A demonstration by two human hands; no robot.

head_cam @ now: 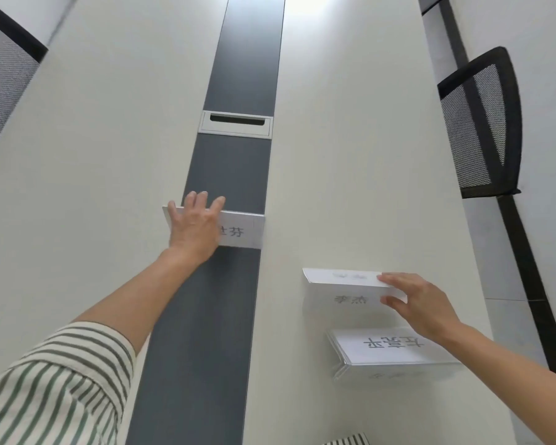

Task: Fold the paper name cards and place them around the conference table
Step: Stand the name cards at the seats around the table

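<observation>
My left hand [195,221] is stretched out over the dark centre strip, fingers gripping the top edge of an upright name card in a clear holder [241,231]. My right hand [421,305] pinches the right end of a folded white paper name card [344,290] standing like a tent on the white table [350,155]. A third name card in a clear acrylic holder [392,348] sits just in front of it, partly under my right wrist. All the cards carry printed characters.
A grey cable-port lid [236,123] sits in the dark strip [199,316] farther out. A black mesh chair [482,123] stands at the table's right edge and another chair [4,81] at the left. A striped object [347,440] peeks in at the bottom.
</observation>
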